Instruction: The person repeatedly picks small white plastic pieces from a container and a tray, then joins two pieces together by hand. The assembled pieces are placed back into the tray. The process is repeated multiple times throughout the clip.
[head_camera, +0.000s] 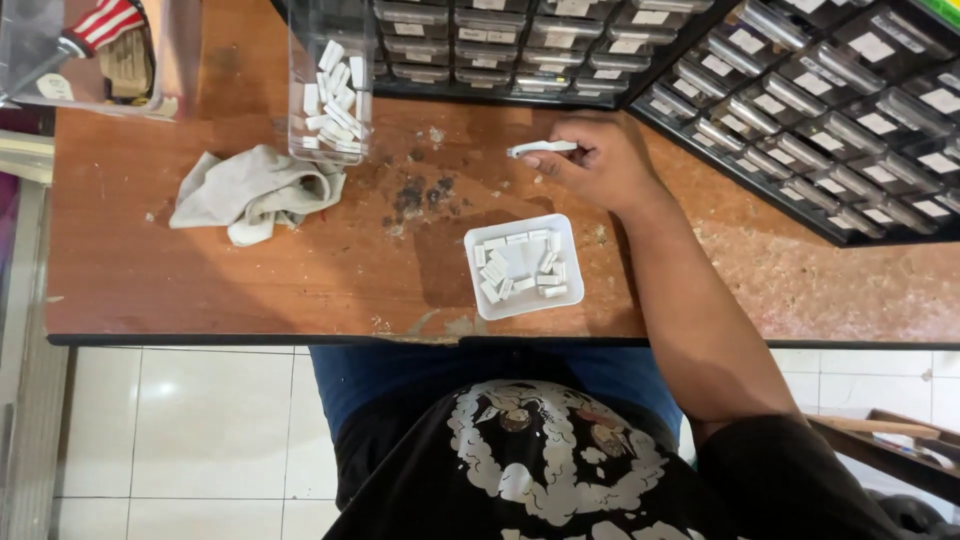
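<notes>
Room: a worn wooden table (200, 270) stands over a pale tiled floor (180, 430), with banks of small drawers (800, 110) along its far edge and right corner.

Head view, right hand: the right hand (600, 165) rests on the table near the drawers, fingers pinched shut around a small white piece (540, 148), which sticks out to the left of the fingertips.

Head view, left hand: not in sight anywhere.

Tray: a square white tray (478, 300) sits just below the hand, near the table's front edge, with more of the same white pieces scattered inside.

Clear box: a tall see-through box (300, 60) farther left holds a heap of similar pieces.

Cloth: a crumpled pale rag (250, 190) lies touching the foot of that box.

Stains: dark crumbs and scuffs (420, 195) mark the wood between box and hand.

Handling: the piece looks light, stiff and smooth, likely plastic; I'd judge it easy to drop, best pinched across its narrow sides near the middle.
</notes>
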